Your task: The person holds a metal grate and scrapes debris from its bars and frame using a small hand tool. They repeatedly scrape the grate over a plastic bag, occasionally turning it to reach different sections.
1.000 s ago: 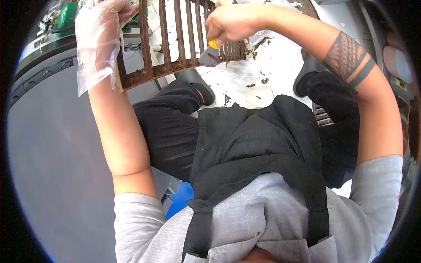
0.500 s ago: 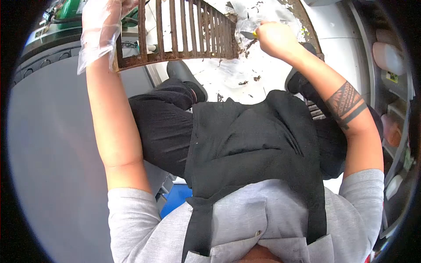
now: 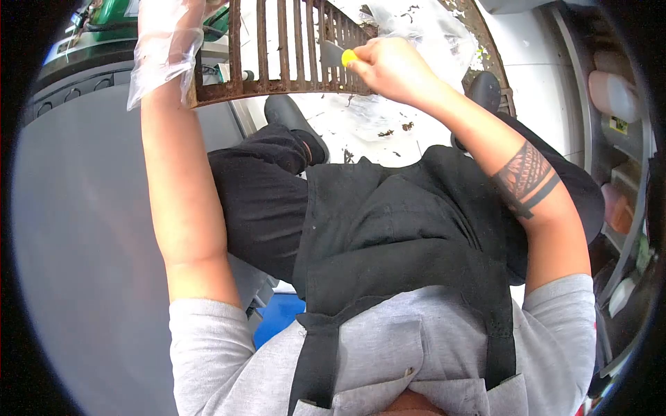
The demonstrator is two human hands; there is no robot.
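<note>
A rusty brown metal grate [image 3: 236, 55] is held up at a tilt at the top of the view. My left hand [image 3: 168, 28], in a loose clear plastic glove, grips its left end; the fingertips are partly cut off by the frame edge. My bare right hand [image 3: 395, 69] is closed round a scraper with a yellow handle [image 3: 349, 57]. The scraper's flat grey blade [image 3: 331, 54] lies against the bars at the grate's right part. Beyond my right hand is a crumpled clear plastic sheet [image 3: 440, 38].
Dark flakes lie scattered on the white floor [image 3: 361, 149] between my shoes. A grey panel [image 3: 90, 222] fills the left side, with a green object [image 3: 111, 24] behind it. At the right, a shelf [image 3: 590, 104] holds plastic containers [image 3: 613, 93].
My right hand has moved left with the scraper, from beside the grate's right end onto its bars. The grate and my left hand have shifted slightly right.
</note>
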